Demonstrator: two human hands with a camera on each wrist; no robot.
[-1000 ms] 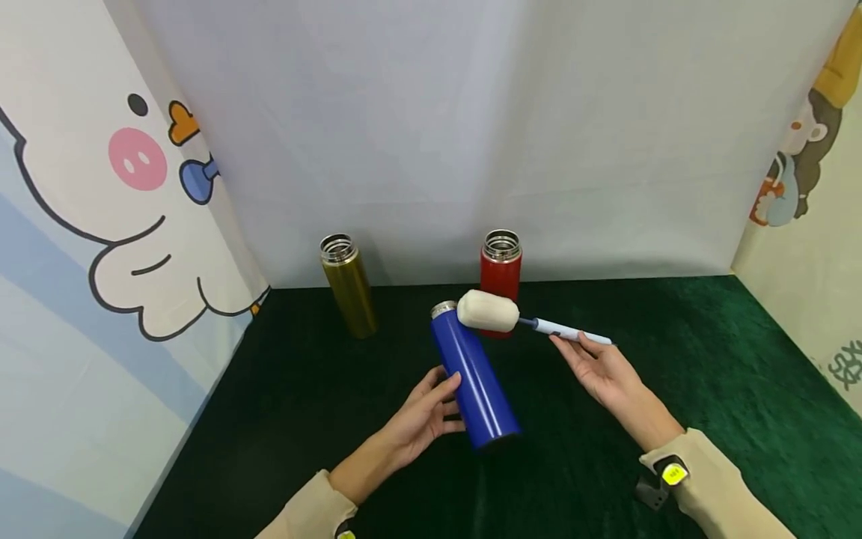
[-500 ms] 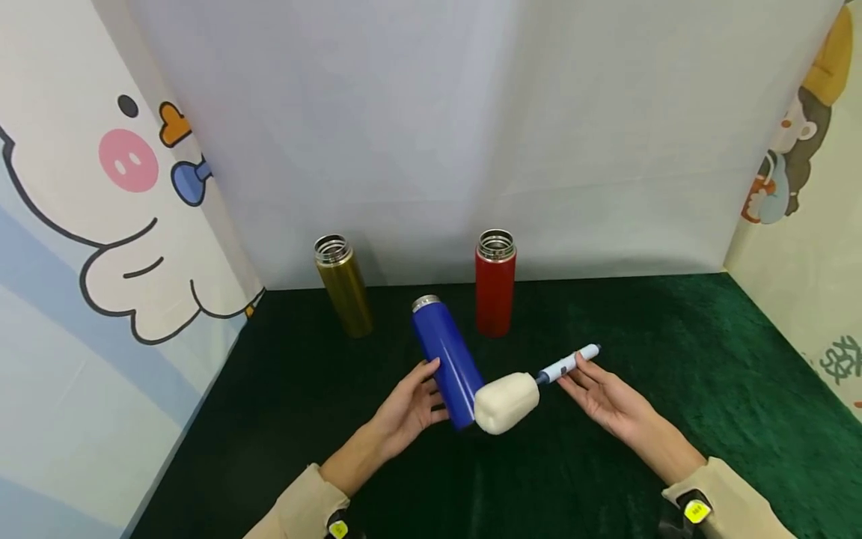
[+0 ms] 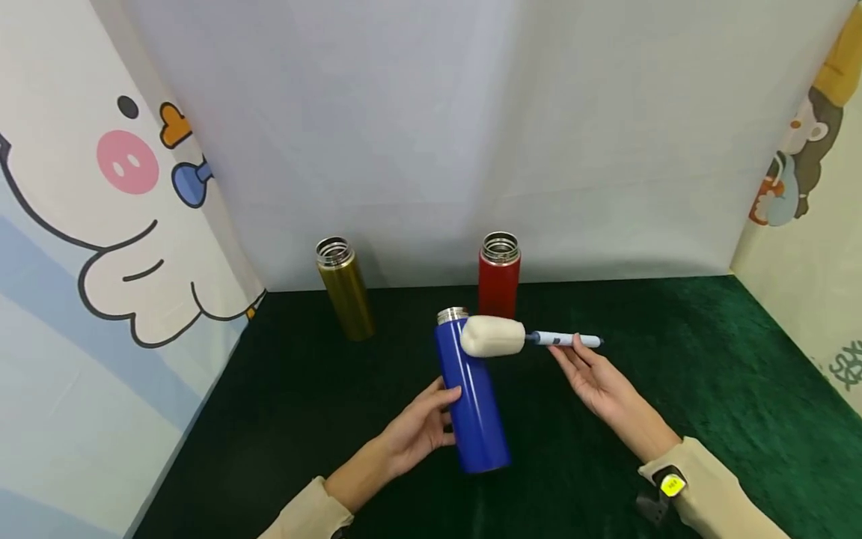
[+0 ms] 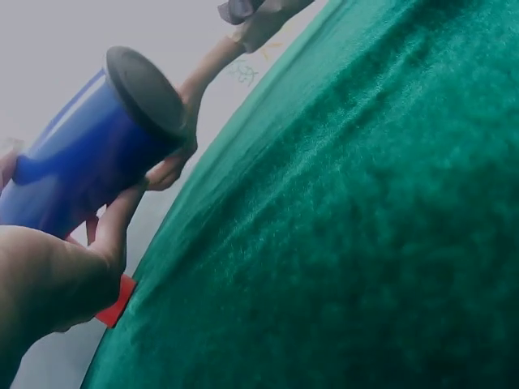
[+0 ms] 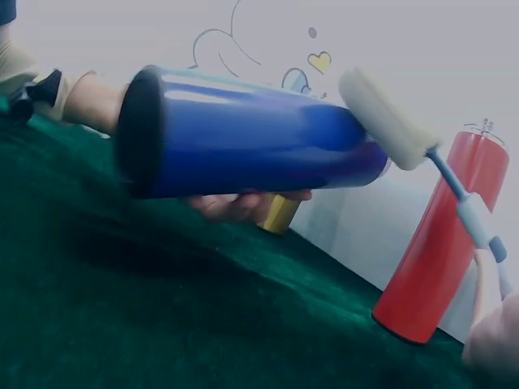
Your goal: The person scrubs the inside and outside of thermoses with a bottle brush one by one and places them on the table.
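Observation:
My left hand grips a blue bottle around its lower half, raised off the cloth and tilted, with its steel neck pointing up and away. In the right wrist view the blue bottle lies nearly level, and left-hand fingers show beneath it. Between thumb and fingertips my right hand pinches the white handle of a bottle brush. The brush's cream sponge head overlaps the bottle's upper side in the head view; the right wrist view shows the sponge against or very near it.
A red bottle without a lid stands behind the brush. To the left, an uncapped gold bottle stands near the back edge. Dark green cloth covers the table. A pale curtain hangs behind, with printed cloth walls at both sides.
The sponge head swung down to the bottle's base half a second ago and is back up near its neck. The blue bottle shifted left, then returned right and now stands more upright.

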